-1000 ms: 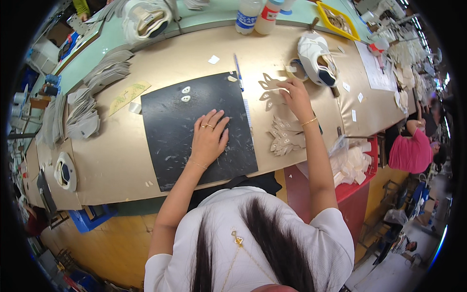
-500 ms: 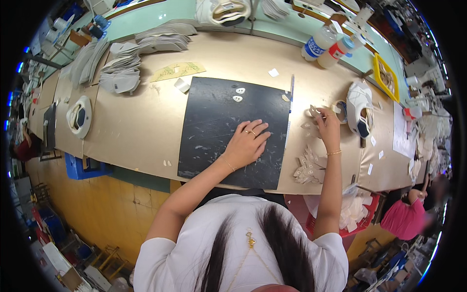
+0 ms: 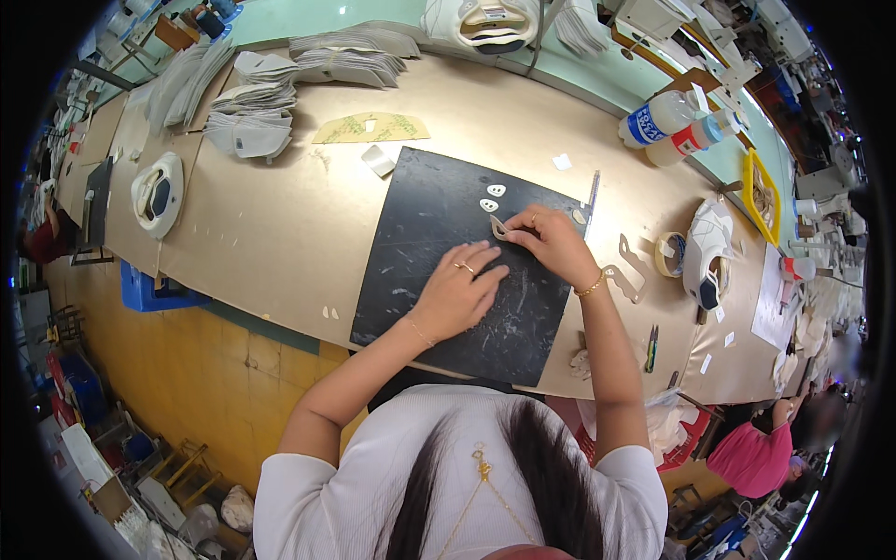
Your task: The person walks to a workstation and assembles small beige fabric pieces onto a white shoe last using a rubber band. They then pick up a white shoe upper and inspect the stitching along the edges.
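Note:
A black cutting mat (image 3: 439,308) lies on the table in front of me. My left hand (image 3: 459,291) rests on its middle, palm down with fingers apart and nothing in it. My right hand (image 3: 551,245) pinches a small, thin beige cut-out piece (image 3: 500,227) just above the mat, between thumb and fingers. Beyond the piece lie two small white rounded pieces with dark holes, one farther (image 3: 497,190) and one nearer (image 3: 489,204). Right of the mat are loose cut-out pieces (image 3: 630,273), partly hidden by my right forearm.
At right are a tape roll (image 3: 670,254), a white shoe (image 3: 709,252), green-handled snips (image 3: 651,349) and a yellow basket (image 3: 763,198). Bottles (image 3: 658,119) stand at the far right. Stacked grey pieces (image 3: 250,117) and another shoe (image 3: 157,196) are at left. A pen (image 3: 595,189) lies beyond the mat's corner.
My right hand has moved left from the loose pieces to over the mat, bringing a cut-out piece. My left hand stays on the mat. The whole view has shifted and tilted slightly.

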A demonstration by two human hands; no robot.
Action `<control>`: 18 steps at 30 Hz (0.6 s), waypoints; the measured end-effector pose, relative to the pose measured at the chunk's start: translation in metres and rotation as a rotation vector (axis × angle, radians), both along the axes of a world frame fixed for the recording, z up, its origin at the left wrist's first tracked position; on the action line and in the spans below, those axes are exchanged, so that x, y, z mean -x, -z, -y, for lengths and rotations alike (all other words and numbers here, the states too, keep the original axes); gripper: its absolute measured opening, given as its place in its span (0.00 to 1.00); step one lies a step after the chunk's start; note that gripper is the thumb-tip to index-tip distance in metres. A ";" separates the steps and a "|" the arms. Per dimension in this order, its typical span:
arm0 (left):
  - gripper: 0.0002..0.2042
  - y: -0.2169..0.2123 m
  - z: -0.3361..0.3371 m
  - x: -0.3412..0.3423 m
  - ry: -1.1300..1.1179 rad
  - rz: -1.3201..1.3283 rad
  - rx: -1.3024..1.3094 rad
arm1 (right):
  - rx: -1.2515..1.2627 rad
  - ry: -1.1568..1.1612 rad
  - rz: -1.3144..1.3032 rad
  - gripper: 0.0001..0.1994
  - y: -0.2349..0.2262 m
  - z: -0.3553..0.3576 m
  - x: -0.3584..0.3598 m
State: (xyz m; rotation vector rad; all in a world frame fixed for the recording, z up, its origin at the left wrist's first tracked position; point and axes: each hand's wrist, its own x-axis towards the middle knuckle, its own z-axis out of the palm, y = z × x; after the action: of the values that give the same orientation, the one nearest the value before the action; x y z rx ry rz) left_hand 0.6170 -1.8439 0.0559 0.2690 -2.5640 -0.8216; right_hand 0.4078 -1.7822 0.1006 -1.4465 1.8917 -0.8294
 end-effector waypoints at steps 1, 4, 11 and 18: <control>0.16 0.002 0.007 -0.002 -0.017 0.010 0.021 | 0.020 -0.045 -0.016 0.07 0.009 0.002 0.003; 0.17 0.002 0.022 -0.002 -0.032 0.035 0.056 | 0.033 -0.086 -0.131 0.07 0.016 0.014 0.006; 0.18 0.006 0.034 0.011 -0.021 0.033 0.071 | -0.082 -0.065 0.051 0.07 0.008 0.040 0.018; 0.21 0.004 0.036 0.016 -0.017 0.061 0.110 | -0.145 -0.166 0.002 0.07 0.009 0.055 0.032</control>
State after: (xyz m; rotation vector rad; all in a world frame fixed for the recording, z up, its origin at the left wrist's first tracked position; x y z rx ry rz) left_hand 0.6009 -1.8799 0.0518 0.2859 -2.6492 -0.6734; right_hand 0.3757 -1.8369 0.0913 -1.4880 1.7642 -0.6028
